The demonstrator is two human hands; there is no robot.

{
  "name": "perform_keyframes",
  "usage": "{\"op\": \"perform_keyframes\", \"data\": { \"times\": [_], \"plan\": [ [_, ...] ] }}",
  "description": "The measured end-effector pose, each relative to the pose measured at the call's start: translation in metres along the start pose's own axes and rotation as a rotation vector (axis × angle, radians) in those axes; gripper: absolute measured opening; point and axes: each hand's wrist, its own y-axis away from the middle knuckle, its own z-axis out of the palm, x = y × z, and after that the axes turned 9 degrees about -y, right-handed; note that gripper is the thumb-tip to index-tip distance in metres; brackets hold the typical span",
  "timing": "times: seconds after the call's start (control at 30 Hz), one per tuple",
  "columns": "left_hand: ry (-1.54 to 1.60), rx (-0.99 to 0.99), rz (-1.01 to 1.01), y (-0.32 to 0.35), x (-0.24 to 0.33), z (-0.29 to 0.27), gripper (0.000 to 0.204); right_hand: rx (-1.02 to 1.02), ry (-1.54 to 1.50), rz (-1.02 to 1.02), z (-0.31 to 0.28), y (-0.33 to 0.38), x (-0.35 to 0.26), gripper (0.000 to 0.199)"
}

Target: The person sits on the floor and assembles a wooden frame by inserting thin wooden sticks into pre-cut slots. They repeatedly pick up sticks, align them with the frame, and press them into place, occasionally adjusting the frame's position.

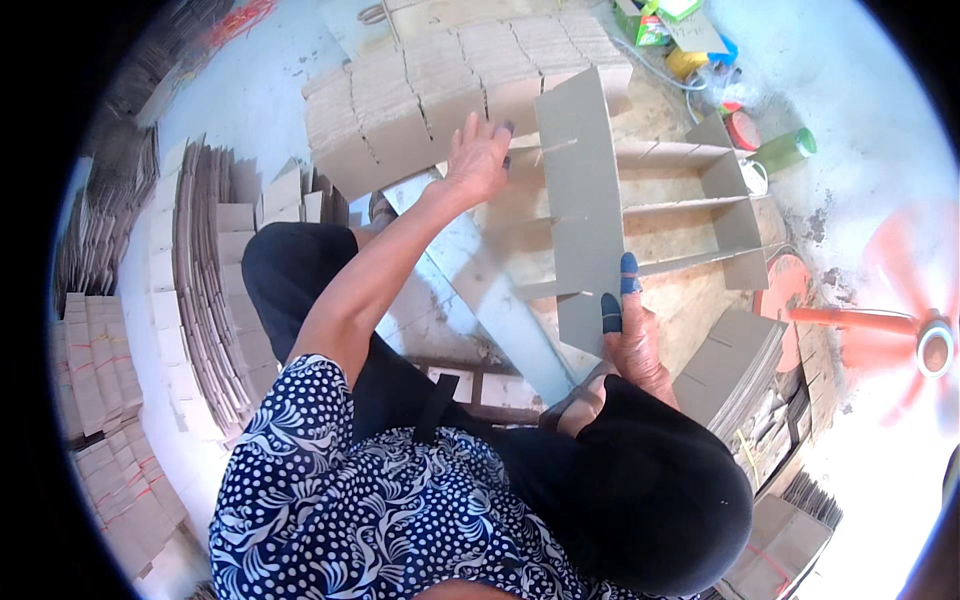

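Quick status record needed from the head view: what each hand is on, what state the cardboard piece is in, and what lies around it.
left hand: fingers spread on the far end of the slotted cardboard strip
right hand: blue-taped fingertips pinch the strip's near end
strip: upright on edge, crossing three thinner dividers
behind: row of stacked cardboard pieces
right: red fan, green bottle

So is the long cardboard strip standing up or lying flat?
Standing on edge. The cardboard strip is slotted across other strips, steadied by the left hand and right hand.

Cardboard workshop: stacked divider strips [470, 80] cover floor.
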Motion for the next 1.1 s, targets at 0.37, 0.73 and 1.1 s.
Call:
{"op": "perform_keyframes", "data": {
  "times": [0.37, 0.73, 1.1],
  "plan": [
    [0.208, -0.174, 0.004, 0.007, 0.002, 0.013, 0.012, -0.048, 0.383, -0.212, 0.002, 0.013, -0.012, 0.082],
    [0.28, -0.164, -0.057, 0.008, 0.009, -0.002, 0.01, -0.228, 0.693, -0.031, 0.022, -0.006, -0.031, 0.079],
    [0.396, 0.051, 0.096, 0.041, 0.074, -0.043, 0.017, -0.109, 0.708, -0.098, 0.003, -0.013, -0.095, 0.046]
  ]
}}
